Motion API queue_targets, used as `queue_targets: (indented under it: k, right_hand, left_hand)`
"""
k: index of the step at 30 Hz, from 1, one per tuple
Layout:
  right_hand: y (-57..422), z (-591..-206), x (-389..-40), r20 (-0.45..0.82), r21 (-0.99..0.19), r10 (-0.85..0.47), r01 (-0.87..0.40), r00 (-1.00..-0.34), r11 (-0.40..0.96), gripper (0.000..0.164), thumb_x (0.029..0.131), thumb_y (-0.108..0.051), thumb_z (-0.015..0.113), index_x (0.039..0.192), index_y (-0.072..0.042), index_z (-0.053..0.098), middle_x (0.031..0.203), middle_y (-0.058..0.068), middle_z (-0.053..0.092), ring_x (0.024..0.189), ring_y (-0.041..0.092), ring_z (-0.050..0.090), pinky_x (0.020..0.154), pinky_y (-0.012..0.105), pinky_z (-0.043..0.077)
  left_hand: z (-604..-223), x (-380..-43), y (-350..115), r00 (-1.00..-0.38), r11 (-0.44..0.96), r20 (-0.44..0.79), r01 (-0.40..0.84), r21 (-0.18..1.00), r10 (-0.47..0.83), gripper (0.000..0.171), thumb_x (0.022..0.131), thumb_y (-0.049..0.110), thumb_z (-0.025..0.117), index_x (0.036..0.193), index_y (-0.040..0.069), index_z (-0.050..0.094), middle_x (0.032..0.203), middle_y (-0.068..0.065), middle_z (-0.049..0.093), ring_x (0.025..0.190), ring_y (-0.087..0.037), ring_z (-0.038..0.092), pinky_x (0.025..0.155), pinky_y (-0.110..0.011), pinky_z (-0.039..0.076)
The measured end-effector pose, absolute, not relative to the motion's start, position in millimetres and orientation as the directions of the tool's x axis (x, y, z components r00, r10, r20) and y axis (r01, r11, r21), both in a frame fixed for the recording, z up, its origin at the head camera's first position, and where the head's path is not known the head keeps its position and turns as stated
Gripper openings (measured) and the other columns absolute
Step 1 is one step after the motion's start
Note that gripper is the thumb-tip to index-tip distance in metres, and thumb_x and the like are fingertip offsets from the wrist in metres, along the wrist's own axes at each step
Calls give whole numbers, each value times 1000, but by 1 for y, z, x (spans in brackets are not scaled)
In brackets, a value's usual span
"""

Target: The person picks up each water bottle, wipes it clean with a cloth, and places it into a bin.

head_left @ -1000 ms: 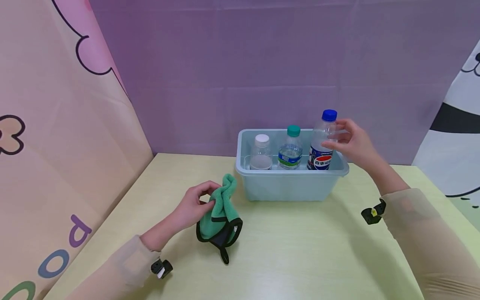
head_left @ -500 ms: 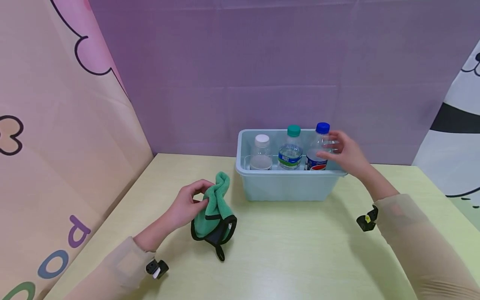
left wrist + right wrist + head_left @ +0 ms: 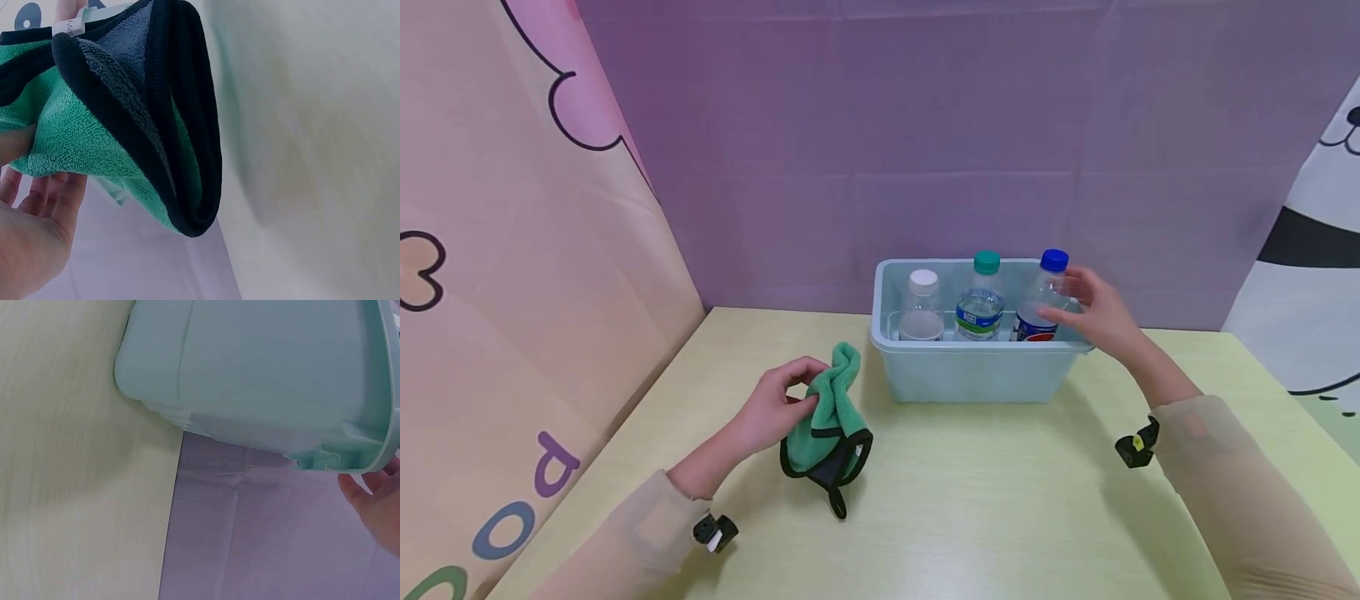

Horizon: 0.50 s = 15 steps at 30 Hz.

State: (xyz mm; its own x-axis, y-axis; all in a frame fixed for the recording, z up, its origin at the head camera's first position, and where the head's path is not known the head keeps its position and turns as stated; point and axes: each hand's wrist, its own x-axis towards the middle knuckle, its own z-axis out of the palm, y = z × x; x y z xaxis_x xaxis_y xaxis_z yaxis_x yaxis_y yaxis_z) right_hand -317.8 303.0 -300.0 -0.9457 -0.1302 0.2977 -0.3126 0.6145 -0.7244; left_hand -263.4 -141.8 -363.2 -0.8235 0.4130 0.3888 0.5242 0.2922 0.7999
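Observation:
My left hand [image 3: 778,404] pinches a green cloth [image 3: 827,417] with black edging and a hanging loop, held above the table. In the left wrist view the cloth [image 3: 94,125] droops in folds, and its dark grey inner side shows. At the right end of a light-blue plastic bin [image 3: 970,375], my right hand [image 3: 1097,317] grips a Pepsi bottle [image 3: 1036,327] with a blue cap, thumb in front and fingers behind. The bottle leans slightly right inside the bin, its base hidden by the front wall. The right wrist view shows the bin's outside [image 3: 262,375], the bottle out of sight.
Also in the bin stand a green-capped water bottle [image 3: 979,308] and a white-capped clear bottle [image 3: 922,312]. The bin rests near the back of a pale wooden table [image 3: 985,500]. A purple cloth backdrop [image 3: 865,150] hangs behind, with printed panels on both sides.
My right hand has lowered the Pepsi bottle deeper into the bin, and the bottle has tipped a little to the right. The left hand has shifted slightly left with the cloth.

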Motion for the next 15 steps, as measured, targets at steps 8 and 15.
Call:
queue_targets:
  k: [8,15]
  right_hand:
    - [309,-301,-314,298,-741,-153,-330,-942,585,78,90,-24,71,148,1,26,144,28,37,132,46,35,106,61,26]
    - [312,-296,-305,326,-724,-159,-355,-932,591,75,90,-19,71,148,0,28,145,26,39,132,44,35,105,62,27]
  left_hand:
    - [-355,-265,-147,-817,329,394,543,773,422,24,89,-10,59,109,2,65,96,-6,63,94,-24,58,68,-29,54]
    - [-350,-266,-147,-819,330,394,541,774,418,24,89,-10,59,109,2,65,96,-6,63,93,-24,57,69,-29,55]
